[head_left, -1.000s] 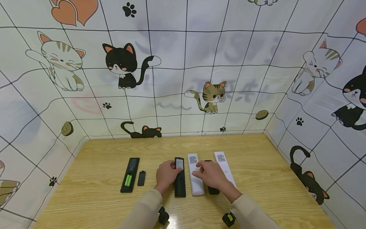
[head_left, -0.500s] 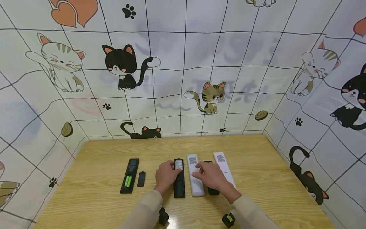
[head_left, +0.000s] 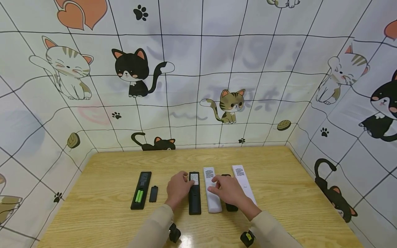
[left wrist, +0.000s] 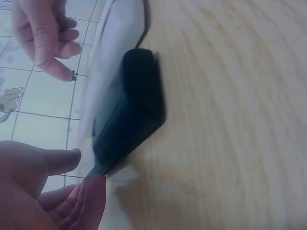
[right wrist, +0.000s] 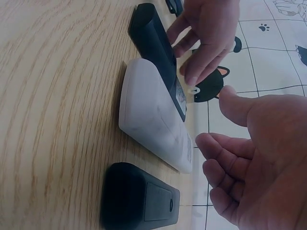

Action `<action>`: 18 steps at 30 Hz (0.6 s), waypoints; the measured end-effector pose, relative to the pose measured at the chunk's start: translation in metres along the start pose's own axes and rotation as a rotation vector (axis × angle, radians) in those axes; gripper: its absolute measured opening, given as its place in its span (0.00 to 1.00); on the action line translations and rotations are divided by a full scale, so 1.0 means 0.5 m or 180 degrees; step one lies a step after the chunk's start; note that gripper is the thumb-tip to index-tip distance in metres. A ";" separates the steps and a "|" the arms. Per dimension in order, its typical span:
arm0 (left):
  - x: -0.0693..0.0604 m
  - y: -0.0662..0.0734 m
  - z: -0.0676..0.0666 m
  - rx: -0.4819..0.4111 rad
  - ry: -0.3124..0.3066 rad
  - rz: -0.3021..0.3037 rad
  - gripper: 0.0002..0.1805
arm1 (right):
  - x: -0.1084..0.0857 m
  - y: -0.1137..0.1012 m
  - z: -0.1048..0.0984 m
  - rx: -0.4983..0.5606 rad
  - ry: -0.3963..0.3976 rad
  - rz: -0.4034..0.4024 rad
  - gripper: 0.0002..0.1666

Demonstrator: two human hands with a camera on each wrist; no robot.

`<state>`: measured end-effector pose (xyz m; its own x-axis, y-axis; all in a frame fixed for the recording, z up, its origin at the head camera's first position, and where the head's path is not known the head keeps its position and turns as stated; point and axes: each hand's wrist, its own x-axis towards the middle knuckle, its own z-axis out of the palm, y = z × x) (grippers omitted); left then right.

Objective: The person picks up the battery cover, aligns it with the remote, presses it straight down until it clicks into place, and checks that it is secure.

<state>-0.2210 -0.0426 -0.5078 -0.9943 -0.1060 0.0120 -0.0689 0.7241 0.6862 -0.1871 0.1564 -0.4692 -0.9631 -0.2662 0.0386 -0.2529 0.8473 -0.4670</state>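
A black remote control (head_left: 194, 201) lies back side up in the middle of the table, a printed label at its far end. My left hand (head_left: 178, 188) is at its left edge; in the left wrist view the thumb stands apart from the remote, while the fingertips are close to its far end, contact unclear. Above a white remote (head_left: 213, 203) and a short black remote (head_left: 231, 207), my right hand (head_left: 230, 189) hovers with loosely bent fingers and holds nothing. In the right wrist view a gap separates the thumb from the fingers.
On the left lies an opened black remote (head_left: 144, 179) with green batteries (head_left: 139, 196) in its bay. Its small black cover (head_left: 153, 194) is beside it. A second white remote (head_left: 245, 182) lies at the right. Cat-patterned cloth walls surround the wooden table (head_left: 279, 193).
My left thumb has come off the middle black remote, and that hand has shifted slightly left. The remote stays in place, and my right hand is nearly still.
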 end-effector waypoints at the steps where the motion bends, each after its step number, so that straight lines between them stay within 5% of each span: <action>1: 0.000 0.000 -0.005 -0.0001 0.0011 0.0017 0.20 | 0.001 -0.001 0.000 0.0017 -0.0005 0.0008 0.21; 10: 0.006 -0.022 -0.062 0.0023 0.0070 0.0158 0.19 | 0.008 -0.021 0.009 -0.0043 -0.0080 -0.0037 0.20; 18: 0.023 -0.050 -0.120 0.0211 0.0067 0.0214 0.19 | 0.025 -0.047 0.032 -0.0131 -0.0034 -0.0334 0.22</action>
<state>-0.2258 -0.1025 -0.4812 -0.9950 -0.0696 0.0722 -0.0081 0.7735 0.6338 -0.1919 0.1259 -0.4719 -0.9302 -0.3591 0.0757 -0.3560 0.8326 -0.4243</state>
